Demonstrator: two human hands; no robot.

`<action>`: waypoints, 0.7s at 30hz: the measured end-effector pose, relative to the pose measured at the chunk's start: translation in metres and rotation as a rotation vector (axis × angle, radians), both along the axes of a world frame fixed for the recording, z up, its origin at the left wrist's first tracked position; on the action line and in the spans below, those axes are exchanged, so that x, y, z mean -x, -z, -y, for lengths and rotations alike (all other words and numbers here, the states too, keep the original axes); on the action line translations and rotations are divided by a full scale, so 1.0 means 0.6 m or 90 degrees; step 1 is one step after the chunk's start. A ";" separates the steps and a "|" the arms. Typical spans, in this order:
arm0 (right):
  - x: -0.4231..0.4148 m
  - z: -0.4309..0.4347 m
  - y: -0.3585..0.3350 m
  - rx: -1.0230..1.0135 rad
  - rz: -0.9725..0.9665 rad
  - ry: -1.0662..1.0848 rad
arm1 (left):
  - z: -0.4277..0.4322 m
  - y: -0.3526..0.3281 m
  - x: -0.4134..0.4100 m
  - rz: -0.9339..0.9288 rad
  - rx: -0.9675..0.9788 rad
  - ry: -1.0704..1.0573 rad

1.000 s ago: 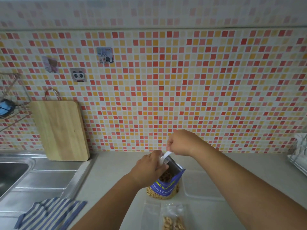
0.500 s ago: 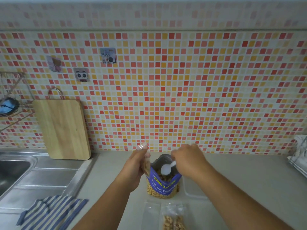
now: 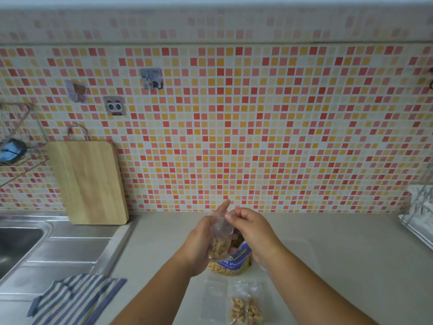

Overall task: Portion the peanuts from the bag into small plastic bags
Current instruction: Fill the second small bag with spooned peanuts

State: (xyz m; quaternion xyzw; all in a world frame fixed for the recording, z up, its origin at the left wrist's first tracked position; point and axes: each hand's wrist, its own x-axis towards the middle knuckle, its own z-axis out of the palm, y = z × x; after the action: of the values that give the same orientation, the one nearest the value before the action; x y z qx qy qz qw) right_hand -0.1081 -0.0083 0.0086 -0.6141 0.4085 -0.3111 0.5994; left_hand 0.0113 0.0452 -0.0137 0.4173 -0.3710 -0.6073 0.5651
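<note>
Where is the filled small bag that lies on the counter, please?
Head view: the filled small bag lies at bottom centre on the counter, below the blue peanut bag, right of an empty bag.

A small clear plastic bag, its lower half filled with pale peanuts, is held upright in the left hand, and the right hand pinches its top edge. Just below it stands the blue peanut bag (mouth open, nuts showing through its clear base). Nearer the camera a filled clear bag lies flat, with an empty clear bag just to its left.
</note>
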 end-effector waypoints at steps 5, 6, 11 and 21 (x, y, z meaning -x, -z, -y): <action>-0.008 -0.002 0.010 0.025 0.032 0.071 | 0.006 0.000 -0.001 0.044 0.002 -0.023; -0.008 -0.002 0.012 0.035 0.031 0.083 | 0.007 0.000 -0.001 0.055 -0.001 -0.034; 0.019 0.008 0.009 0.006 0.054 0.033 | 0.012 0.036 -0.029 0.102 -0.065 -0.205; 0.067 -0.018 0.159 -0.130 -0.259 -0.222 | -0.006 0.246 -0.034 0.722 -0.291 -0.153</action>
State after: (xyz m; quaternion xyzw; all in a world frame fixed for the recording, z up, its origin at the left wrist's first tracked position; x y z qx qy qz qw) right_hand -0.1486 0.0025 -0.0867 -0.6612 0.4379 -0.0308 0.6084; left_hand 0.0319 0.0485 -0.1616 0.8244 -0.4244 -0.2872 0.2406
